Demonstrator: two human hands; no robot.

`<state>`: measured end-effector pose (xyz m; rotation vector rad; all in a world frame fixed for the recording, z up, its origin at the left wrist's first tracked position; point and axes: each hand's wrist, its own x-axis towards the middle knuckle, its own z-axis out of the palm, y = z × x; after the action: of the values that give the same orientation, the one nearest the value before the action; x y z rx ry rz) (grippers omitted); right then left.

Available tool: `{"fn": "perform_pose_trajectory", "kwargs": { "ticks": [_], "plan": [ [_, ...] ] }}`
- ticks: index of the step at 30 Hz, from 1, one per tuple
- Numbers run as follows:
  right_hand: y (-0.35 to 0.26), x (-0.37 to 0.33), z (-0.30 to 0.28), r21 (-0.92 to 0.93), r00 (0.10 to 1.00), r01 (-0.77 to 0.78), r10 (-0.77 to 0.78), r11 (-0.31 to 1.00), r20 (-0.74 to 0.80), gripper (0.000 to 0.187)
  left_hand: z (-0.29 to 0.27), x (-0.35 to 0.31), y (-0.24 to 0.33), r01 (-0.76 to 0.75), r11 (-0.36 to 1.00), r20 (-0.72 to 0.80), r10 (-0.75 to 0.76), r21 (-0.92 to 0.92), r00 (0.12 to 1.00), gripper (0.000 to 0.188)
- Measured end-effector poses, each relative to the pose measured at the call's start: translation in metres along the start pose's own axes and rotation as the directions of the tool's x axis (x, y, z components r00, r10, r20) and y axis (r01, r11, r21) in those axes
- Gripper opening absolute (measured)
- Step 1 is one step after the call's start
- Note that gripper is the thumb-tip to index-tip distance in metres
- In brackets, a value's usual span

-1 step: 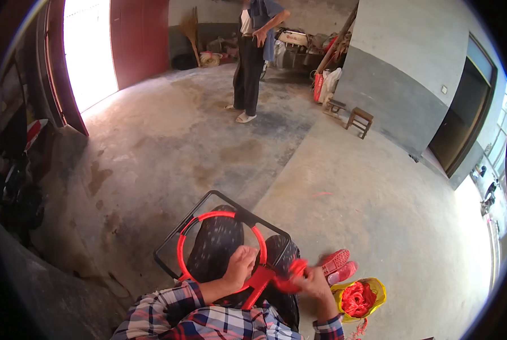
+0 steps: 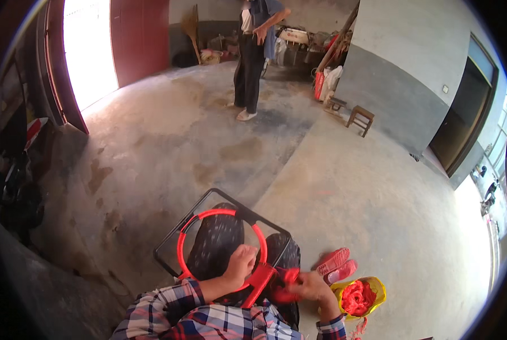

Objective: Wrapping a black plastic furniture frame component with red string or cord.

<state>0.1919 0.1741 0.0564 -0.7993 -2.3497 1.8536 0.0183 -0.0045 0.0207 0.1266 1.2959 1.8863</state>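
A black square frame (image 2: 177, 241) lies across my lap, carrying a ring wrapped in red strips (image 2: 181, 249) with dark gaps between them. My left hand (image 2: 241, 265) is closed inside the ring, close to its right side; whatever its fingers hold is hidden. Below the ring's right side, a broad red-wrapped bar (image 2: 259, 282) slants toward my body. My right hand (image 2: 311, 287) is closed on a bundle of red ribbon (image 2: 290, 277), blurred by motion, just right of that bar.
A yellow bag (image 2: 381, 289) with red stringy material (image 2: 357, 298) stands at my right, beside pink-red shoes (image 2: 335, 262). Farther off are a small wooden stool (image 2: 360, 120), a standing person (image 2: 253, 62), a dark doorway (image 2: 460, 124) and a red door (image 2: 140, 42).
My right hand has shifted slightly, and the red bundle has dropped a little and moved left toward the bar. The left hand and frame have stayed almost in place.
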Motion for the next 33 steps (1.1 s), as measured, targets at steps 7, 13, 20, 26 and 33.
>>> {"fn": "perform_pose_trajectory", "kwargs": {
  "ticks": [7, 13, 20, 26, 33],
  "plan": [
    [0.044, -0.049, -0.056, 0.647, 0.966, 0.02, 0.152, 0.762, -0.21, 0.031, 0.001, 0.024, 0.004, 0.21, 0.974, 0.004, -0.211, -0.081, 0.978, 0.032],
    [0.075, -0.029, -0.083, 0.701, 0.702, 0.6, 0.166, 0.385, -0.692, 0.016, -0.002, 0.033, 0.012, 0.359, 0.923, 0.19, -0.331, -0.138, 0.924, 0.044],
    [0.067, -0.013, -0.033, 0.794, 0.906, 0.197, 0.203, 0.575, -0.372, 0.011, 0.007, 0.014, 0.018, 0.38, 0.915, 0.233, -0.343, -0.137, 0.91, 0.044],
    [0.019, 0.019, 0.035, 0.235, 0.991, -0.131, 0.13, 0.963, 0.019, 0.012, 0.005, 0.017, 0.013, 0.32, 0.933, 0.262, -0.272, -0.161, 0.926, 0.041],
    [0.061, -0.009, -0.023, 0.558, 0.852, 0.118, 0.205, 0.821, -0.482, 0.009, 0.0, 0.02, 0.016, 0.398, 0.909, 0.25, -0.36, -0.122, 0.899, 0.036]
  ]
}}
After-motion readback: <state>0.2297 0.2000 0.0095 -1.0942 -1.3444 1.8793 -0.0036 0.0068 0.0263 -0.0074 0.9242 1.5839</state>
